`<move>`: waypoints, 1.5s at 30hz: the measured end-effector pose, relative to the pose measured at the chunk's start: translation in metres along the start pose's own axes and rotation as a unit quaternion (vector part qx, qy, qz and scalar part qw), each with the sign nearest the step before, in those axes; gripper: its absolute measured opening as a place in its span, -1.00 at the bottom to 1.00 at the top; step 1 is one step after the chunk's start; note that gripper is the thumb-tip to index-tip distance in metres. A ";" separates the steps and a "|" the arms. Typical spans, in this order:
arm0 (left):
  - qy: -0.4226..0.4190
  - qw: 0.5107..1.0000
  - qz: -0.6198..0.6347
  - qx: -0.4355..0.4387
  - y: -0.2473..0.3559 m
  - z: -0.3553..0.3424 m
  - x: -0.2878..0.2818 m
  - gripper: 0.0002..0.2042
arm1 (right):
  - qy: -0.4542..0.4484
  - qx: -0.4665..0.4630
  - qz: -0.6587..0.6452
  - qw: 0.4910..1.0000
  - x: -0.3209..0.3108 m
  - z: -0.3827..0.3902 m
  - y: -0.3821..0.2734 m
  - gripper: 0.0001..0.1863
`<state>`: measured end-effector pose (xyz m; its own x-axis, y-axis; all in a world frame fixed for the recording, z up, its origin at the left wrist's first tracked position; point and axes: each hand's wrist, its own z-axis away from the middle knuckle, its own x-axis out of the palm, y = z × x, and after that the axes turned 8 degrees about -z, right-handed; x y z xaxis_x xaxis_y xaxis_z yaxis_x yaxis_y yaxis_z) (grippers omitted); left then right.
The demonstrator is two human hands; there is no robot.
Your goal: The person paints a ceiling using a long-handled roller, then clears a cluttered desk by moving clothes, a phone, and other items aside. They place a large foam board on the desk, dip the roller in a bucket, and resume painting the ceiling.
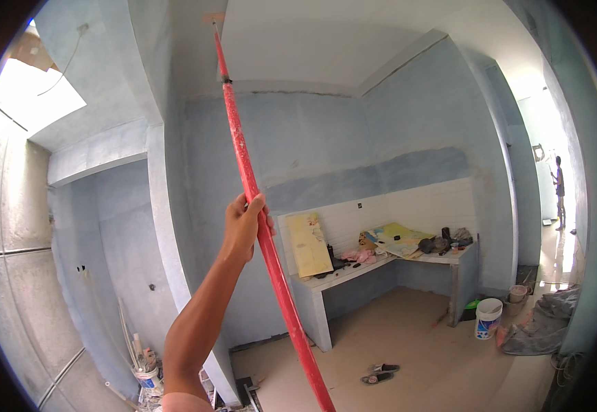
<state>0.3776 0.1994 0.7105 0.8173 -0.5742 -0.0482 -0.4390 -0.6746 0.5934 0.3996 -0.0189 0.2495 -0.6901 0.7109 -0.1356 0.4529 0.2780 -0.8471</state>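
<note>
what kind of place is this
Probably a kitchen in a house still being built or redone: there's a cluttered L-shaped counter, a patchy blue wall above it, and a long, paint-flecked red pole raised overhead.
</note>
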 end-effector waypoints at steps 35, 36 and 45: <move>-0.111 0.992 0.031 0.048 0.079 0.113 0.050 -0.73 | -0.029 -0.007 -0.064 0.997 -0.102 0.129 -0.001 -0.57; -0.098 0.994 0.028 0.048 0.072 0.103 0.045 -0.74 | -0.014 -0.011 -0.067 0.998 -0.094 0.121 -0.005 -0.57; 0.004 1.000 0.002 0.022 0.046 0.027 0.009 -0.84 | 0.012 -0.031 -0.012 0.999 -0.052 0.046 -0.047 -0.64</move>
<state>0.3547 0.1509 0.7161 0.8182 -0.5736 -0.0385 -0.4588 -0.6918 0.5576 0.3882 -0.0983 0.2731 -0.6880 0.7186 -0.1018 0.4704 0.3347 -0.8165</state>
